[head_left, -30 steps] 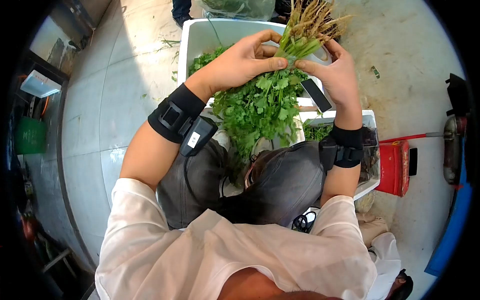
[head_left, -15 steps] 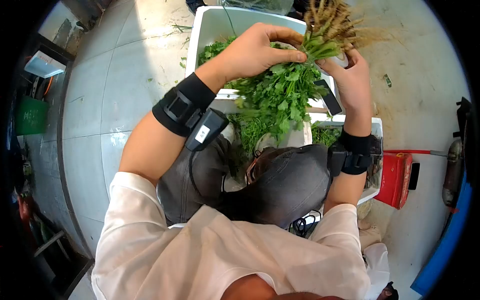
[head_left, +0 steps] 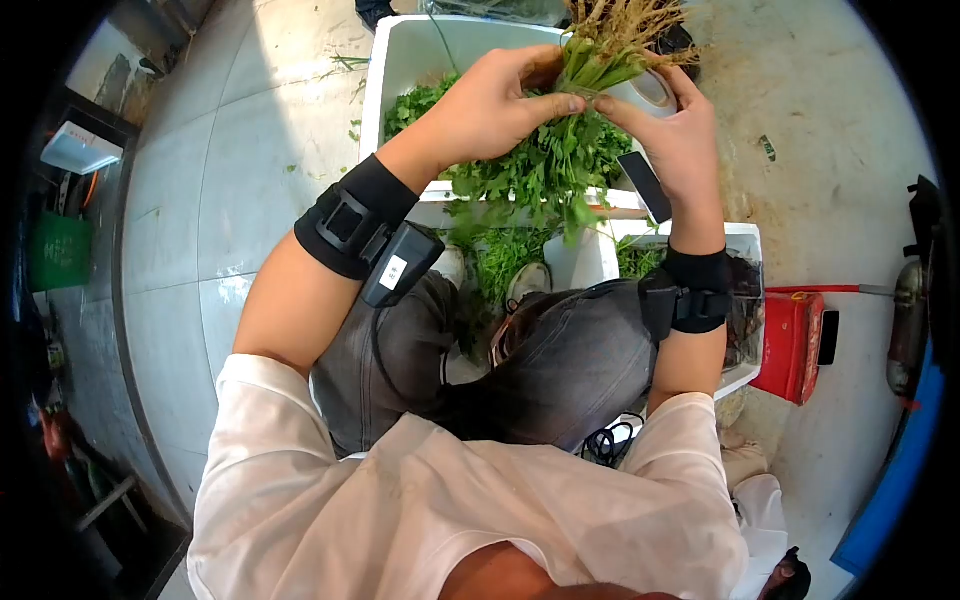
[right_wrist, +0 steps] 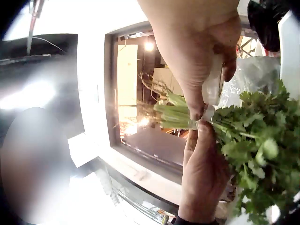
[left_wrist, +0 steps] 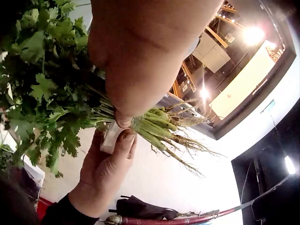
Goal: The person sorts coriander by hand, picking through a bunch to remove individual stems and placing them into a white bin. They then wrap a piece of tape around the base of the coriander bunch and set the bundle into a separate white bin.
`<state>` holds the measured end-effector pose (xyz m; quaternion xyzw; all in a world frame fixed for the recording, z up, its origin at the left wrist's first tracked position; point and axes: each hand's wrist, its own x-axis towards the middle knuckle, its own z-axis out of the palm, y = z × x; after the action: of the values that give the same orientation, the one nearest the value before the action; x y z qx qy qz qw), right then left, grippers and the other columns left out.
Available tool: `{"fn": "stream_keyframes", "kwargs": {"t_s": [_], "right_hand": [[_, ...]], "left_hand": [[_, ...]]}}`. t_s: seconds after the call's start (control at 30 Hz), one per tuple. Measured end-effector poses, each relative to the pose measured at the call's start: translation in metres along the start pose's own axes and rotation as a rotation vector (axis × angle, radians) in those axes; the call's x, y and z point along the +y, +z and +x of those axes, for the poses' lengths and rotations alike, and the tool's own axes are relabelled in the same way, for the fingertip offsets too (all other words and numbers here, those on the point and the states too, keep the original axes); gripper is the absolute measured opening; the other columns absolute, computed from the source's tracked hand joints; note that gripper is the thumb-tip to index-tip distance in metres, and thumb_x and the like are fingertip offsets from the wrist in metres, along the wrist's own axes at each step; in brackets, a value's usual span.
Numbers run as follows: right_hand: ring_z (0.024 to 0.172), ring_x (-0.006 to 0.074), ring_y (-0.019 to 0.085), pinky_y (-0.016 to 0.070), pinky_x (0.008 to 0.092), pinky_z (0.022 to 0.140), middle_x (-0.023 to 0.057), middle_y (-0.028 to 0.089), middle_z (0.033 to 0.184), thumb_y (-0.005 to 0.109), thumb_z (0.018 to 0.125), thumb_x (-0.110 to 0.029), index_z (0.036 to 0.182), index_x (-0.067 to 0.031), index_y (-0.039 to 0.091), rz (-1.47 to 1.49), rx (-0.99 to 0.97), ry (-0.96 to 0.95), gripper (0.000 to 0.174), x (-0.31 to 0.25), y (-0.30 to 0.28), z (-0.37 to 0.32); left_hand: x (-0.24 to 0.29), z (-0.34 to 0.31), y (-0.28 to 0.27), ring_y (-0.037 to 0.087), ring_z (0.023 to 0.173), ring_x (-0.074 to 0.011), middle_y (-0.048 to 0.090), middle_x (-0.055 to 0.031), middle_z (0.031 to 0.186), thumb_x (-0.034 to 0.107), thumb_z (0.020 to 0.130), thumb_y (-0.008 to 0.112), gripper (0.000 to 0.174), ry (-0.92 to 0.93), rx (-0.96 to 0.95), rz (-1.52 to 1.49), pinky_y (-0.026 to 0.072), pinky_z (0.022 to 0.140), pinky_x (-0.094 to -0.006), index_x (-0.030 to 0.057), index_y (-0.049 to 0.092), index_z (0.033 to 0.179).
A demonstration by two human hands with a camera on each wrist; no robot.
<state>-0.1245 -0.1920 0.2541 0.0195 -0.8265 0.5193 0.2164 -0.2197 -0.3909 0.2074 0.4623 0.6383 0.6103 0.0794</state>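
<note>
Root end away from me, a bunch of cilantro [head_left: 560, 160] is held over a white foam box, its pale roots [head_left: 630, 30] spread at the top. My left hand [head_left: 500, 105] grips the stems from the left, thumb across them. In my right hand [head_left: 675, 140] is a roll of tape [head_left: 655, 90], partly hidden behind the fingers. Both thumb tips meet close together at the stems, where a clear band of tape [right_wrist: 194, 123] shows in the right wrist view. The white roll [left_wrist: 110, 137] sits right beside the stems in the left wrist view.
The white foam box [head_left: 400, 60] in front holds more greens. A second foam box [head_left: 745, 235] stands at the right, near a red container [head_left: 790, 345]. Loose greens [head_left: 505, 265] lie between my feet. A flat black rectangle [head_left: 645, 187] with a white edge is below my right hand.
Both hands and the bunch swung right in the view with the roots blurred, then came back left. The leaves now hang less far toward my lap. Both hands have stayed at the stems.
</note>
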Motion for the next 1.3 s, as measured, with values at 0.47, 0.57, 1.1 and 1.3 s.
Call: {"fn": "stream_keyframes", "kwargs": {"t_s": [0.47,0.57,1.1,1.3], "right_hand": [[0.106,0.0172,0.068,0.0558,0.0306,0.089,0.016,0.07,0.121,0.09,0.075,-0.017,0.135,0.0085,0.059,0.037,-0.018,0.072,0.072,0.01,-0.016,-0.004],[0.103,0.0171,0.069,0.0559,0.0305,0.088,0.0165,0.07,0.12,0.09,0.075,-0.019,0.133,0.0091,0.06,0.047,0.032,0.093,0.071,0.01,-0.012,-0.004],[0.112,0.0228,0.067,0.0541,0.0361,0.097,0.0175,0.069,0.12,0.094,0.069,-0.026,0.128,0.0064,0.062,-0.067,0.069,0.019,0.075,0.0,-0.004,-0.007],[0.108,0.0166,0.067,0.0559,0.0325,0.091,0.0146,0.071,0.119,0.092,0.072,-0.018,0.13,0.005,0.063,0.087,0.072,0.109,0.069,0.005,-0.016,-0.007]], "left_hand": [[0.01,-0.003,0.004,0.058,0.125,-0.0172,0.059,-0.0109,0.14,0.014,0.103,0.061,0.059,-0.14,-0.151,-0.45,0.0474,0.108,-0.0334,0.0004,0.035,0.155],[0.02,-0.002,0.007,0.059,0.12,-0.0158,0.063,-0.0093,0.134,0.017,0.102,0.063,0.053,-0.203,-0.085,-0.396,0.0472,0.106,-0.032,-0.0026,0.045,0.148],[0.019,-0.002,0.006,0.06,0.117,-0.0154,0.064,-0.0094,0.13,0.011,0.098,0.069,0.046,-0.096,-0.007,-0.272,0.0477,0.104,-0.0322,-0.005,0.053,0.137],[0.025,-0.001,0.003,0.06,0.12,-0.0199,0.062,-0.0116,0.129,0.011,0.097,0.069,0.046,-0.233,-0.023,-0.443,0.0477,0.105,-0.0338,-0.0022,0.049,0.137]]}}
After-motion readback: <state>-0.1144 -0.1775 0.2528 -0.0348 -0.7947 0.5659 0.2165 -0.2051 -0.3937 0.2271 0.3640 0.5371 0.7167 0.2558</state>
